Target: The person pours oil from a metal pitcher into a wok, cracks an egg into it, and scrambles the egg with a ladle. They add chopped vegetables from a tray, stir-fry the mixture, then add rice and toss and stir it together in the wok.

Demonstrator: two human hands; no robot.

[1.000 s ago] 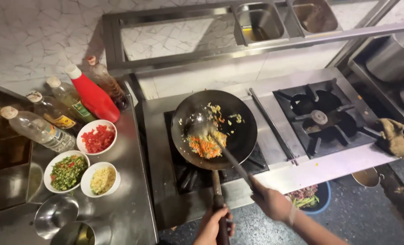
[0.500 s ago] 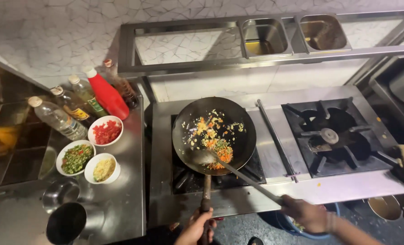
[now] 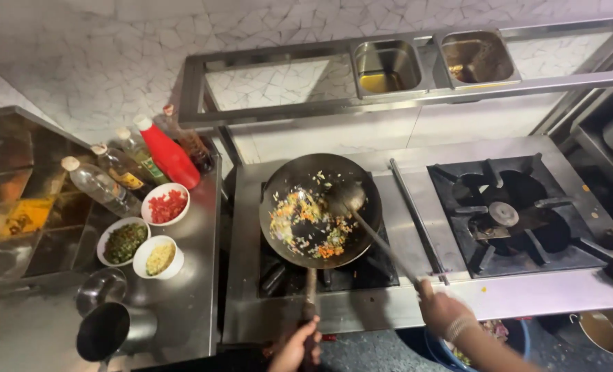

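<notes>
The left hand [image 3: 297,348] is gripping the wok [image 3: 320,209] handle, fingers wrapped round it, the wok sitting on the left burner. The right hand [image 3: 441,310] is clamping the ladle [image 3: 361,213], its bowl resting among the vegetables. On the worktop [image 3: 196,275] left, three bowls [image 3: 144,238] are sitting near a red sauce bottle [image 3: 169,153] (other bottles beside it). The left hand is partly cut off below.
</notes>
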